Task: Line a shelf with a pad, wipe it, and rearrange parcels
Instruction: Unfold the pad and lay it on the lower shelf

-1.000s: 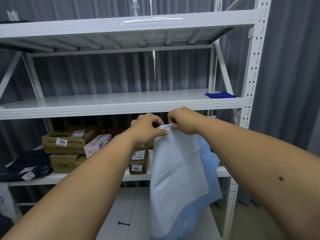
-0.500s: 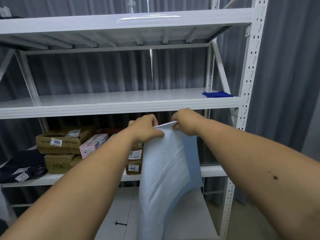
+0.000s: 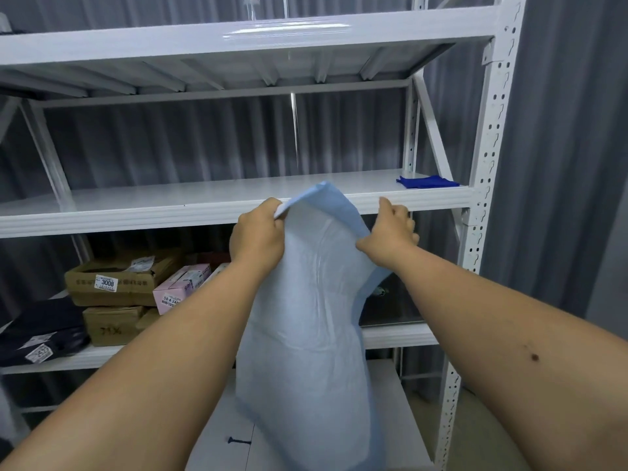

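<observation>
A pale blue pad (image 3: 306, 317) hangs in front of the white rack, its top edge bulging up between my hands. My left hand (image 3: 258, 232) pinches the pad's upper left edge. My right hand (image 3: 390, 232) grips its upper right edge, a little apart from the left. Both hands are just below the front lip of the middle shelf (image 3: 170, 198), which is bare except for a dark blue cloth (image 3: 426, 181) at its right end. Parcels sit on the shelf below: brown cartons (image 3: 112, 283), a pink box (image 3: 180, 287) and a dark bag (image 3: 40, 331).
The rack's perforated right post (image 3: 489, 164) stands close to my right hand. An upper shelf (image 3: 238, 39) is overhead. A grey curtain hangs behind and to the right. A low white shelf (image 3: 390, 436) lies under the hanging pad.
My hands have risen to the middle shelf's front edge and moved apart, spreading the pad's top edge. The pad has opened wider and bulges between them.
</observation>
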